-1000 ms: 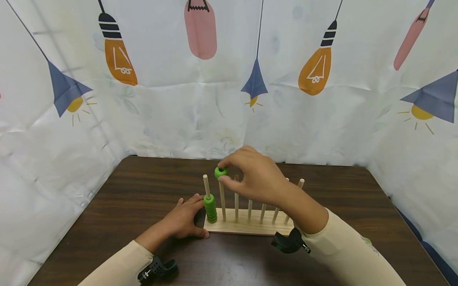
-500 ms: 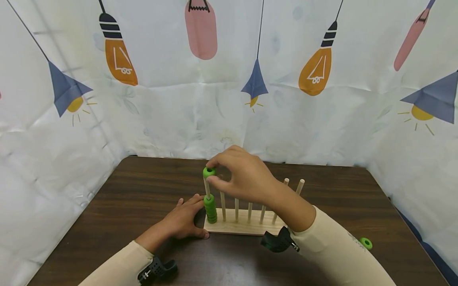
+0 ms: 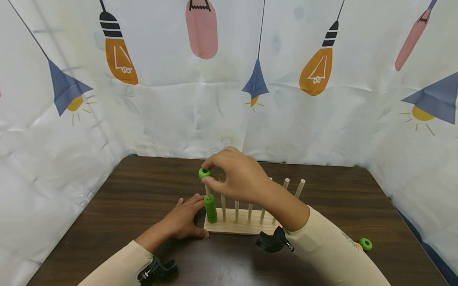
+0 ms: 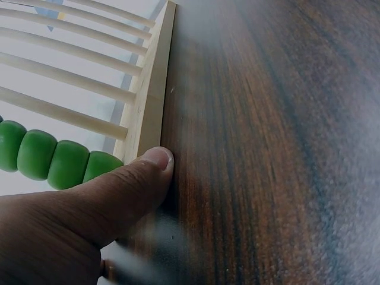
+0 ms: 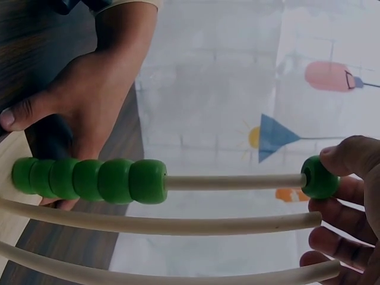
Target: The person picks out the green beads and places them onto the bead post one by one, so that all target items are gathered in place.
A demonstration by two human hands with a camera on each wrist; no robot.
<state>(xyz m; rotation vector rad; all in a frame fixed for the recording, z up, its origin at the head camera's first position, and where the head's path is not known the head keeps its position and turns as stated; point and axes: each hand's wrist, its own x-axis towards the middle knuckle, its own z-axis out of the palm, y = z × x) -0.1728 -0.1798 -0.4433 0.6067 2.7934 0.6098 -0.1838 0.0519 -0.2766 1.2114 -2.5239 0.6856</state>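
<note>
A wooden bead rack [image 3: 243,227] with a row of upright pegs stands in front of me. Several green beads [image 3: 210,208] are stacked on its leftmost peg. My right hand [image 3: 243,174] pinches another green bead [image 3: 204,173] between thumb and fingers. In the right wrist view this bead [image 5: 319,177] is right at the tip of that same peg, above the stack. My left hand [image 3: 184,218] holds the rack's left end, its thumb [image 4: 151,163] against the front edge of the base and its fingers toward the back.
The other pegs [image 5: 178,225] stand bare to the right of the stack. On the dark wooden table [image 3: 143,190], a loose green bead [image 3: 365,244] lies at the right, with an orange piece [image 3: 358,246] partly hidden by the right sleeve. A printed white curtain [image 3: 229,119] surrounds the table.
My right hand has carried the green bead leftward, from over the second peg to the tip of the leftmost one. The left hand has stayed in place. The loose beads at right have come into view.
</note>
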